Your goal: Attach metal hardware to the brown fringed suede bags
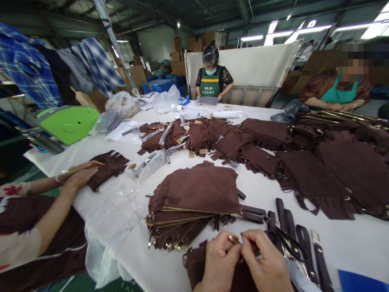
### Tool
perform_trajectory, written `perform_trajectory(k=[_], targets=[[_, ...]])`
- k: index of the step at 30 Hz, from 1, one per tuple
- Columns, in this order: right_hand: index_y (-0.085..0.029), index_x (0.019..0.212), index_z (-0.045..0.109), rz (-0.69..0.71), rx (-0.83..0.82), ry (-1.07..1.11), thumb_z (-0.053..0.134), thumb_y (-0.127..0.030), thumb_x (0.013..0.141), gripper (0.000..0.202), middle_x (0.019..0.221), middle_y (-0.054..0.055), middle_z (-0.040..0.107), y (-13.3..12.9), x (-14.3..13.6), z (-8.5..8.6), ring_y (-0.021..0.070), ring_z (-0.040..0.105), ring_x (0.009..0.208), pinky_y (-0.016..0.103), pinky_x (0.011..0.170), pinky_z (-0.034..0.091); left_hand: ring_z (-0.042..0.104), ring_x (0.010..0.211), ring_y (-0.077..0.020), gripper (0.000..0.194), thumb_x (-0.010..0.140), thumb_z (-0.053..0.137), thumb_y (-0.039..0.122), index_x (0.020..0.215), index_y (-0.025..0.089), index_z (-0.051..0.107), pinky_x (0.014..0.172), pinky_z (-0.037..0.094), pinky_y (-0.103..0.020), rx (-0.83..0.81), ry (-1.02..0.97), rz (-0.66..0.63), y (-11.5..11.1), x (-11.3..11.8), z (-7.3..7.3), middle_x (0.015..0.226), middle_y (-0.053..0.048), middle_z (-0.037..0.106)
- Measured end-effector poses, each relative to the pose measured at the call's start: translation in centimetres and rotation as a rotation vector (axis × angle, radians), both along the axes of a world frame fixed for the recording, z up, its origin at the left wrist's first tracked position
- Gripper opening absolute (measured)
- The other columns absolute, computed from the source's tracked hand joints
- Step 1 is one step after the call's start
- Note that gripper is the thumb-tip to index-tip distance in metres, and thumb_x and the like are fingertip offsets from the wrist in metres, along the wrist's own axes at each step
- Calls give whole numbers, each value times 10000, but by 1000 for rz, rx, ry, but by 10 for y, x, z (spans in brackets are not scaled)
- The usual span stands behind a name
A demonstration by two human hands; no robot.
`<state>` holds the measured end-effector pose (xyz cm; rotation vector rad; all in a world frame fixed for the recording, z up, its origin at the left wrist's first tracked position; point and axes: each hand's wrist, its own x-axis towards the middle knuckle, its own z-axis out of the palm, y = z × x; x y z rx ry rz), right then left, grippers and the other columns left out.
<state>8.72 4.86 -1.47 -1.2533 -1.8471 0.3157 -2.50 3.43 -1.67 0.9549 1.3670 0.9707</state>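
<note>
Stack of zip pouches (197, 190) is lying on table (358, 239); straps (304, 243) are lying to its right, tape dispenser (150, 165) is sitting behind-left.

The left hand (223, 259) pinches a small metal piece (233, 239) over a brown pouch (195, 265); the right hand (265, 261) is just beside it – what its fingertips grip is too small to tell. Beyond lies a pouch stack (200, 188), straps (304, 243) to its right. A co-worker's hands (79, 176) rest on a fringed pouch (106, 169) – near a tape dispenser (150, 167). Across the table (141, 263), an aproned person (210, 85) holds plastic (208, 100).
</note>
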Motion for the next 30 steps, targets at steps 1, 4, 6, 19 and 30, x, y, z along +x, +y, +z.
perform_trajectory(k=[1, 4, 6, 19, 30], targets=[[-204, 734, 502, 9, -27, 4, 436, -180, 835, 124, 618, -11, 555, -1, 2, 1, 102, 549, 527, 202, 489, 485, 350, 491, -74, 107, 665, 523, 271, 649, 170, 490, 497, 307, -205, -12, -68, 7, 1, 0, 0, 513, 73, 396], [-195, 836, 537, 78, -27, -11, 451, -171, 837, 90, 723, 32, 604, -4, 4, 3, 131, 591, 654, 234, 582, 513, 366, 500, -72, 129, 645, 551, 277, 649, 162, 493, 503, 316, -199, -17, -194, 8, 2, 0, -1, 524, 68, 411], [-184, 909, 561, 120, 51, -55, 465, -159, 826, 130, 778, 56, 627, -5, 3, 4, 154, 605, 725, 264, 633, 519, 370, 534, -77, 128, 659, 534, 283, 658, 160, 496, 527, 325, -199, 10, -152, 12, 3, 0, -1, 556, 59, 429], [-164, 810, 584, 127, 242, -200, 486, -88, 775, 129, 672, 37, 605, -5, -6, 0, 135, 554, 592, 272, 559, 461, 332, 479, -68, 168, 755, 455, 292, 629, 188, 494, 485, 307, -181, 213, 282, 102, -8, 1, -22, 509, 81, 370], [-202, 731, 500, 87, -12, 8, 463, -118, 800, 115, 631, -12, 558, -3, -4, 2, 104, 556, 569, 201, 522, 483, 437, 472, -65, 124, 736, 475, 233, 632, 183, 520, 497, 367, -166, 298, 296, 117, -9, 4, -25, 522, 61, 492]])
